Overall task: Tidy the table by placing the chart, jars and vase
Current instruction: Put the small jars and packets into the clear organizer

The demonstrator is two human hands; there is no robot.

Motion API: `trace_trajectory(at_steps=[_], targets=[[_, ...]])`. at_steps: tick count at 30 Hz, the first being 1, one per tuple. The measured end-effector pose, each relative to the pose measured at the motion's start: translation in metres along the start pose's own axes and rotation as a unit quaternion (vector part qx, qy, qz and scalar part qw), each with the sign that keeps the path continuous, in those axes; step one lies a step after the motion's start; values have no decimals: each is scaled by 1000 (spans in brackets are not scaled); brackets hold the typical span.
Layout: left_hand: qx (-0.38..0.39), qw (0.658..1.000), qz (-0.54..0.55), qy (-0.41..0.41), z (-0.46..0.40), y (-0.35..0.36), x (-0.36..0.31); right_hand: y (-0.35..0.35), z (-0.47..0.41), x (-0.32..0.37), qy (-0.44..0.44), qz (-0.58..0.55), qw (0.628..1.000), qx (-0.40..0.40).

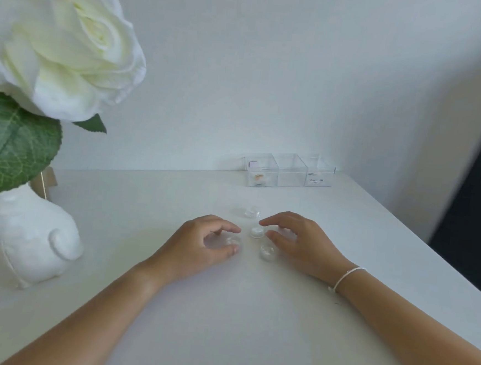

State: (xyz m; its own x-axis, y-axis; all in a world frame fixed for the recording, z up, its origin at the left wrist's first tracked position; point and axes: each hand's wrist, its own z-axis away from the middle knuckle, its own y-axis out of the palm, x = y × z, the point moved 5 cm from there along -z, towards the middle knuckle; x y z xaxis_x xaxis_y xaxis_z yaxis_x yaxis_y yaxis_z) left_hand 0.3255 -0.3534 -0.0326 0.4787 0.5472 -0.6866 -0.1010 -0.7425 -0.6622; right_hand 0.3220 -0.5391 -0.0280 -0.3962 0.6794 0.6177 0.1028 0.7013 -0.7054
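Several tiny clear jars lie on the white table (223, 310) at its middle. One jar (233, 241) sits between the thumb and fingers of my left hand (200, 245), which curls around it. Another jar (257, 232) lies just in front of the fingertips of my right hand (295, 241), whose fingers are spread; whether they touch it I cannot tell. A third jar (267, 252) rests beside my right thumb, and one more jar (250, 212) lies farther back. A white sculpted vase (27, 237) with a large white rose (60, 38) stands at the left.
A row of three clear plastic boxes (289, 171) stands against the wall at the back right. A brown card-like object (45, 184) peeks out behind the vase. The table's right edge (429, 249) runs diagonally beside a dark area.
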Motion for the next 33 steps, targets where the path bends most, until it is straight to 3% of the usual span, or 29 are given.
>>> trace_trajectory(at_steps=[11,17,24,29,33], targets=[[-8,999,-30,25,-3,1,2,5,-16,-7,44,-19,998,38],[-28,999,-2,18,-4,-1,5,2,-15,-11,44,-52,998,4],[-108,993,44,15,-20,-8,3,-9,-19,-19,41,-79,994,-69],[-157,985,69,24,-60,-17,-8,-28,-30,-33,40,-95,984,-144],[-146,987,45,44,-117,-14,-21,-41,-49,-48,37,-85,980,-178]])
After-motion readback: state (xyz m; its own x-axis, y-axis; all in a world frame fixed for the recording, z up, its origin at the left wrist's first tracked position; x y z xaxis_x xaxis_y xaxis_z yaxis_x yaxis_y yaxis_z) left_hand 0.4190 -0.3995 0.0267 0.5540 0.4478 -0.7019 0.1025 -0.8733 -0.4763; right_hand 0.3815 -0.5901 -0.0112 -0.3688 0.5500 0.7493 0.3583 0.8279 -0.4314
